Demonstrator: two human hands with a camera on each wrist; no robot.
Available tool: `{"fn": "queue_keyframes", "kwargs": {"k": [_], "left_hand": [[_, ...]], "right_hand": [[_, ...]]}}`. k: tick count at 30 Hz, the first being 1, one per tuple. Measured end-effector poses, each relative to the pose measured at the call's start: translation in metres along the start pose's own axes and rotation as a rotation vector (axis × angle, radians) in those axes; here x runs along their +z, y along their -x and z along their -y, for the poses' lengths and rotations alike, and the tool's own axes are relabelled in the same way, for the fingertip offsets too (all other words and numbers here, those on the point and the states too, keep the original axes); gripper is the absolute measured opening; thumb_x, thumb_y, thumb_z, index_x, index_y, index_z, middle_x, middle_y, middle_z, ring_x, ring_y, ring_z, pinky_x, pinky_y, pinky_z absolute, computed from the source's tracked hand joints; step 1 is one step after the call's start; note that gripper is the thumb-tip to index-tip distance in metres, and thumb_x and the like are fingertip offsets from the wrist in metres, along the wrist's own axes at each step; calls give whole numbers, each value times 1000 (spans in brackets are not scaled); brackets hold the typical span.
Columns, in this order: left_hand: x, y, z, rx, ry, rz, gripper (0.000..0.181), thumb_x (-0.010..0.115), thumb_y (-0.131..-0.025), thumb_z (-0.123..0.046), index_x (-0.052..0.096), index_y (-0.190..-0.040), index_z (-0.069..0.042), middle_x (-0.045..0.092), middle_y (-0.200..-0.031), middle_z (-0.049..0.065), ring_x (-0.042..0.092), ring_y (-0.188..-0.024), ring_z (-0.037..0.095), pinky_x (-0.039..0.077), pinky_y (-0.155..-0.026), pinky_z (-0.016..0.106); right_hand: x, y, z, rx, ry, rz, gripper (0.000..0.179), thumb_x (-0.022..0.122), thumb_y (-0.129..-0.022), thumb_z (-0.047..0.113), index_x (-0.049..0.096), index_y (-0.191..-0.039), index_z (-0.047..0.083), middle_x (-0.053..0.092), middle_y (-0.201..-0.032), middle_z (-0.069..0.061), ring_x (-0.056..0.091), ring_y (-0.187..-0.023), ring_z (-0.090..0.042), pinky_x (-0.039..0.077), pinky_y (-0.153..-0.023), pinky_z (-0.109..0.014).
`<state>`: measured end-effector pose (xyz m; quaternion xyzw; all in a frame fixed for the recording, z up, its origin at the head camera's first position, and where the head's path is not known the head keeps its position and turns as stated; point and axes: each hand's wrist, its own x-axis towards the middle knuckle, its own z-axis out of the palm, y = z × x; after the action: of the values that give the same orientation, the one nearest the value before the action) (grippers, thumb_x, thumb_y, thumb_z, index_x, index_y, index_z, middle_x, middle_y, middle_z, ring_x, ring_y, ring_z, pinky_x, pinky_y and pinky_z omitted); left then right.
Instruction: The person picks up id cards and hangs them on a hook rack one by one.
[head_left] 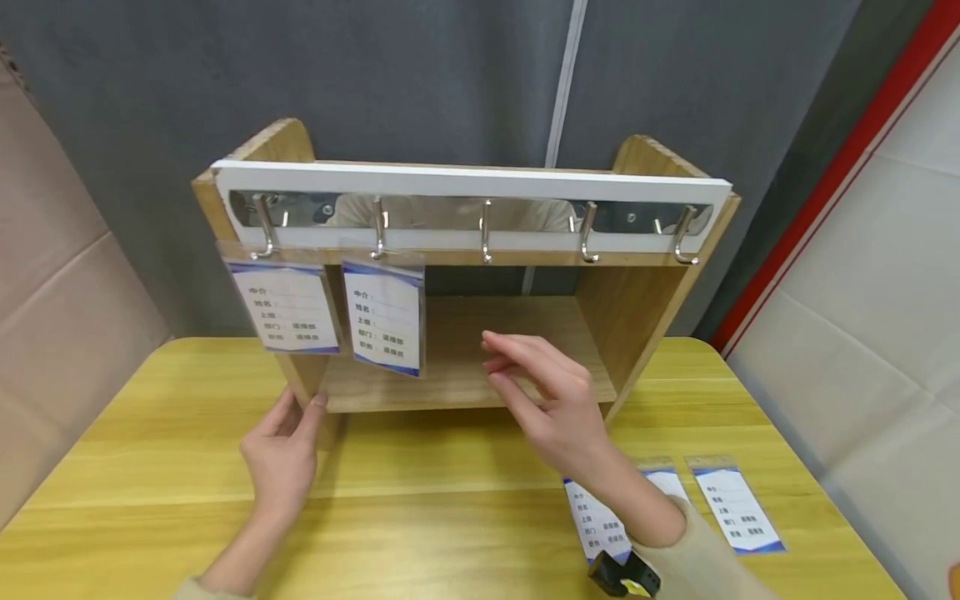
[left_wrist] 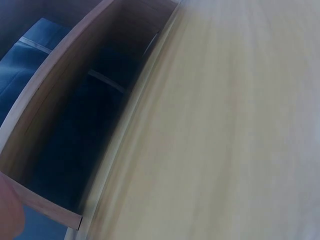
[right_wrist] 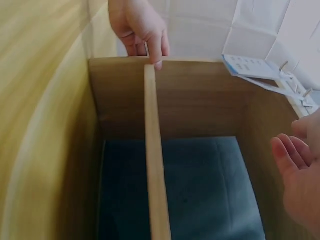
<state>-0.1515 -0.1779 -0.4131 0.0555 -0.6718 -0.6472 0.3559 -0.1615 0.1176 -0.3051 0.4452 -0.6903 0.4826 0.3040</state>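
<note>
A wooden shelf rack (head_left: 637, 304) stands on the table, its front rail fitted with a row of metal hooks (head_left: 486, 229). One plastic-sleeved name card (head_left: 285, 308) hangs at the leftmost hook and a second name card (head_left: 386, 321) at the hook beside it. My left hand (head_left: 281, 467) grips the rack's lower left side, thumb at the front edge; the right wrist view shows the same left hand (right_wrist: 142, 30) at the side panel. With nothing in it, my right hand (head_left: 551, 400) hovers before the rack, fingers loosely bent and thumb apart, below the middle hooks.
On the yellow wood-grain table (head_left: 450, 517), a name card (head_left: 596, 521) and another name card (head_left: 665, 481) lie partly behind my right forearm. Farther right lies one more name card (head_left: 738, 508). A grey backdrop (head_left: 435, 75) stands behind the rack.
</note>
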Motion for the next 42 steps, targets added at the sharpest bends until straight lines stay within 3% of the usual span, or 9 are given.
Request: {"fn": "queue_keyframes", "kwargs": {"k": [9,13,21,30,36,42], "left_hand": [[0,0,1,14,-6,4,38,70,-93,7,65,-131,0,63,-125,23,68,-101,-4,59,-88,22],[0,0,2,21,-3,3,39,69,-93,9,65,-130,0,63,-125,23,69,-101,-4,59,-88,22],[0,-1,2,33,-2,11,38,69,-94,8,65,-131,0,63,-126,23,69,-102,-3,59,-89,23],[0,0,2,10,0,0,37,70,-93,7,66,-130,0,63,-125,23,69,-101,-3,59,-88,22],[0,0,2,2,3,-2,37,70,-94,6,66,-130,0,63,-125,23,69,-100,-3,59,-87,22],[0,0,2,-5,11,-6,38,70,-93,6,65,-130,0,62,-126,23,68,-101,-4,59,-88,21]], "right_hand": [[-17,29,-5,125,-164,66,51,66,-86,-24,62,-134,-6,69,-118,-17,69,-100,-27,66,-84,-31],[-27,45,-10,184,-160,89,51,67,-89,-21,61,-137,-4,69,-119,-13,69,-103,-27,65,-86,-31],[-47,68,-16,300,-107,101,48,68,-90,-18,60,-136,-7,69,-117,-21,69,-106,-19,64,-88,-26],[-58,78,-18,299,-97,121,55,64,-89,-23,57,-140,-5,69,-124,-10,68,-106,-20,63,-89,-24],[-63,88,-20,321,-89,129,50,63,-89,-23,55,-138,-12,69,-126,-8,69,-107,-18,63,-88,-25],[-70,98,-22,364,-76,140,50,62,-90,-23,55,-138,-11,68,-126,-6,68,-108,-16,63,-89,-24]]}}
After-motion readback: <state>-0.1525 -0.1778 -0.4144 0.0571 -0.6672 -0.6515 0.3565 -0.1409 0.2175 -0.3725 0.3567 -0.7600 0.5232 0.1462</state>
